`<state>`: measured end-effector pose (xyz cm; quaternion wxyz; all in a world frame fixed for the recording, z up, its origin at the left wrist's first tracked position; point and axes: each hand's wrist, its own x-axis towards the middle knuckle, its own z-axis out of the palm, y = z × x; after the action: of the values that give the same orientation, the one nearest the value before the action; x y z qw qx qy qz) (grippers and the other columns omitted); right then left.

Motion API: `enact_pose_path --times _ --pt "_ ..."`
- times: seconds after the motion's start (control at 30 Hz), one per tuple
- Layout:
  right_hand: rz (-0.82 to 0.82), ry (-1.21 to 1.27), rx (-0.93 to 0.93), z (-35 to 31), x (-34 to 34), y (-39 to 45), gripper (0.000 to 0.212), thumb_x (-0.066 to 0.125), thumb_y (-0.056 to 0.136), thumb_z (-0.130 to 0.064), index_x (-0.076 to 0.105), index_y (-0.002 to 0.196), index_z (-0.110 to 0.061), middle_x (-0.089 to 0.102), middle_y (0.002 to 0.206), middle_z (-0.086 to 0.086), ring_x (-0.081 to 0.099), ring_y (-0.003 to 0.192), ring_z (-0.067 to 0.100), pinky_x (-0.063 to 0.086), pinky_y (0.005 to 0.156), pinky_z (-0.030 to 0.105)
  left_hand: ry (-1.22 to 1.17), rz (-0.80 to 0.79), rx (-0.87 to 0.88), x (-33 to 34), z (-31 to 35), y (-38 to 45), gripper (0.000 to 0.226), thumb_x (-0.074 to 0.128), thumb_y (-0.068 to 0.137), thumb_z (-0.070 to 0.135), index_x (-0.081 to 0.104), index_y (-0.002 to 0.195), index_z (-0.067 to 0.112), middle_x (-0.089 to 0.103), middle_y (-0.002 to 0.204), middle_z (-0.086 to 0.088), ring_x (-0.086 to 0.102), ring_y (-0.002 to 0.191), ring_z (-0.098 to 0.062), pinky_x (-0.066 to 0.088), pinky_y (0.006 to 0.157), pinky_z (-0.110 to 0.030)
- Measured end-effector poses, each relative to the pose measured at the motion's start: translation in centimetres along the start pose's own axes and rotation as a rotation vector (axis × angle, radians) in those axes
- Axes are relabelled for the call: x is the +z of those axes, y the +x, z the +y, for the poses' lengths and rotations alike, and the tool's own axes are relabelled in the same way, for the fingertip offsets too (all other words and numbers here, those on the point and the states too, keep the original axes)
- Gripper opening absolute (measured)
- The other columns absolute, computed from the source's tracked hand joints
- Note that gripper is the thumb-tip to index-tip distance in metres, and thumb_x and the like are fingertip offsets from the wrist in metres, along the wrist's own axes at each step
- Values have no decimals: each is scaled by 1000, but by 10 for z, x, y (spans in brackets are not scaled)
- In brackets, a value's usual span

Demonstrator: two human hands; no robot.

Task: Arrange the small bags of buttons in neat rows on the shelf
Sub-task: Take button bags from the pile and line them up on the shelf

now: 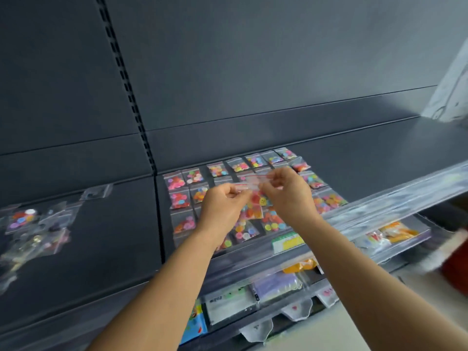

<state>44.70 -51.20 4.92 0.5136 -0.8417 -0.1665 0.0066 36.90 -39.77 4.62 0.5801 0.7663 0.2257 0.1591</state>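
Observation:
A small clear bag of coloured buttons (256, 202) hangs above the dark shelf (367, 158). My left hand (222, 206) pinches its top left edge and my right hand (286, 193) pinches its top right edge, by the red zip strip. Beneath my hands, several bags of buttons (217, 171) lie in rows on the right shelf section; some are hidden by my hands. A loose heap of button bags (33, 229) lies on the left shelf section.
A slotted upright (131, 102) divides the two shelf sections. A clear plastic front rail (395, 206) runs along the shelf edge. Lower shelves hold other packaged goods (278, 290). A pale object (450, 97) stands at the far right of the shelf.

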Motion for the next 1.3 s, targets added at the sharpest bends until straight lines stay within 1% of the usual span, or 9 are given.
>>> enact_pose_path --times 0.13,0.23,0.37,0.5,0.63,0.77,1.0,1.13,1.3 --pt "23 -5 7 18 -31 26 15 64 86 -22 58 97 -14 62 82 -3 57 70 13 44 58 22 -9 -61 -17 45 21 22 20 74 79 28 68 90 12 73 86 -9 69 82 -27 56 72 -42" --pt "43 65 43 30 -50 50 15 62 87 -23 61 98 -13 67 84 0 59 71 15 49 64 28 -19 -69 -16 72 30 47 15 76 77 26 66 88 22 73 83 -1 68 77 -20 53 65 -34" --pt "59 144 143 45 -74 87 14 61 88 -22 66 99 -14 69 81 -2 64 71 17 58 75 40 -40 -82 3 103 42 85 16 73 82 26 66 95 19 72 87 2 68 79 -15 51 61 -25" --pt "25 158 201 59 -91 122 10 62 87 -15 69 82 -10 63 68 5 53 62 18 52 66 35 -2 -107 21 132 49 121 15 73 81 26 64 91 19 71 87 -2 68 81 -18 54 69 -34" --pt "33 151 218 78 -99 154 15 62 88 -17 69 76 -12 62 65 1 51 61 15 47 63 32 35 -106 0 151 51 150 12 66 85 29 65 88 17 68 83 -2 58 70 -14 46 59 -26" --pt "18 145 223 100 -106 190 21 60 87 -16 67 67 -13 60 59 -1 50 59 16 45 62 32 67 -56 -21 167 47 179 3 60 88 25 63 88 23 65 82 4 55 67 -11 41 52 -21" --pt "-77 11 152 141 -124 259 17 58 85 -15 66 70 -12 59 59 0 51 58 17 51 62 35 209 142 -23 209 42 223 7 64 87 22 66 93 19 65 83 7 61 78 -13 45 65 -22" --pt "-148 -100 88 156 -133 288 19 56 86 -17 64 69 -15 60 60 -2 49 53 14 39 50 24 301 215 -42 236 39 244 11 65 86 19 67 96 15 66 85 3 64 84 -18 50 71 -26" --pt "-236 -157 55 172 -132 307 14 55 88 -18 65 78 -14 67 75 3 55 65 18 40 53 22 519 282 -64 260 32 266 10 62 85 23 66 94 21 69 95 1 57 100 -21 51 78 -34"
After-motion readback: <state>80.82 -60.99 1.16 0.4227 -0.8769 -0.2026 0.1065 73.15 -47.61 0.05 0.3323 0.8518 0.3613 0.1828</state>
